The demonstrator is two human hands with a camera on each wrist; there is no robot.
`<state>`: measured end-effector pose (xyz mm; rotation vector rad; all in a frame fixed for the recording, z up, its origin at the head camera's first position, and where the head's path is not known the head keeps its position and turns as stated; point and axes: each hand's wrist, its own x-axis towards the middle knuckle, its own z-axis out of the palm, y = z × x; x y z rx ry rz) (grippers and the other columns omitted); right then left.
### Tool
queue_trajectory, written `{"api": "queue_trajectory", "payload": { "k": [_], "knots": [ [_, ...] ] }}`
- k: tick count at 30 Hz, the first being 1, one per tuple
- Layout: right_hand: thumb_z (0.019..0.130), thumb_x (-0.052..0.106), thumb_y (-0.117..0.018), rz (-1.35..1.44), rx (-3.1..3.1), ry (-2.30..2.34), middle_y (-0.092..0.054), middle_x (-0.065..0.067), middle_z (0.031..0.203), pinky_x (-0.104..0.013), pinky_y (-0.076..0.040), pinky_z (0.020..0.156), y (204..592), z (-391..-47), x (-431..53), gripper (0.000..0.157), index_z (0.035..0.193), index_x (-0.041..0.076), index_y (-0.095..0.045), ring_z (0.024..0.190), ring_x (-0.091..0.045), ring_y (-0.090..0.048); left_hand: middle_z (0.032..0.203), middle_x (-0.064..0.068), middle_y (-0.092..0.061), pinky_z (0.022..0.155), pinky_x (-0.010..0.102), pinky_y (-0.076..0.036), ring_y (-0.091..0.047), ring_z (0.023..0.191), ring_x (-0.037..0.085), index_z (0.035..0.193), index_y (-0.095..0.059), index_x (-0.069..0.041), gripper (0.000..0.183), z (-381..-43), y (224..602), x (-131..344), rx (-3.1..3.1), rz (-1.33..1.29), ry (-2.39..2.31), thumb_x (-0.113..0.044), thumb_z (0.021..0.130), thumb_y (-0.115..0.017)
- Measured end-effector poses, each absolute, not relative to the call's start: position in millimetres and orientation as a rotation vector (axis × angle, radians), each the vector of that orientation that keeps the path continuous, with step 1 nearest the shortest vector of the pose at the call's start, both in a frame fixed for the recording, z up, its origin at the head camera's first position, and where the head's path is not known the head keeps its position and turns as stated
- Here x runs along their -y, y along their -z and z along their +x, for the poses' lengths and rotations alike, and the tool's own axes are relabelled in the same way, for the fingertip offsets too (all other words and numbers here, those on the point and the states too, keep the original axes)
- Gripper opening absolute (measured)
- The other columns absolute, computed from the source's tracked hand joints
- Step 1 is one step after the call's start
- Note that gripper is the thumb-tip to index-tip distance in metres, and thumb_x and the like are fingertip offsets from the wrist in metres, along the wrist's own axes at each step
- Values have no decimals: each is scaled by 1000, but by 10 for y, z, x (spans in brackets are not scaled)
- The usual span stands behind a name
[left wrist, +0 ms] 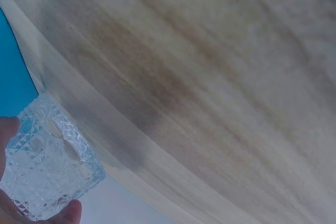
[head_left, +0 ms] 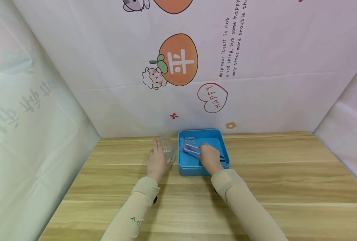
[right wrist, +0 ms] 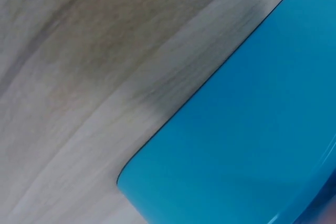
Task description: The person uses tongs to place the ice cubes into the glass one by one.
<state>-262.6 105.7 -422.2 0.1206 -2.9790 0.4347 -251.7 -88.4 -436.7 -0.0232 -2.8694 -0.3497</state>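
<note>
In the head view my left hand holds a clear glass at its left side, the thumb round the near side. The left wrist view shows the cut-pattern glass between thumb and finger. My right hand grips a pair of tongs with pinkish arms, over a blue box. The tong tips point left, right at some clear cubes grouped in the box's left part. Only the box's outer wall fills the right wrist view; the right hand is nearly out of it.
Box and glass stand side by side at the back of the wooden table, close to a printed cloth wall. Cloth also rises at the left and right. Bare wood stretches on both sides of the arms.
</note>
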Motion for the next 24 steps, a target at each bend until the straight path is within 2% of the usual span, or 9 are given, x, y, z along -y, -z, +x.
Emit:
{"api": "queue_trajectory", "payload": {
  "k": [9,24],
  "knots": [
    [84,15,-73,112,2991,-449,-69,-11,108,-44,-58,76,4207,-2600,-1077,32,114,7,-69,91,-28,-67,157,21,-23,90,43,-53,-57,112,36,150,-19,5,93,-2502,4367,874,2882,-21,384,-37,85,-71],
    [82,13,-74,156,2934,-417,-70,-12,104,-39,-58,71,4195,-2587,-1160,30,111,5,-71,85,-26,-68,157,20,-23,86,43,-55,-57,111,37,150,-17,5,95,-2500,4364,879,2875,-24,409,-35,83,-72]
  ]
}}
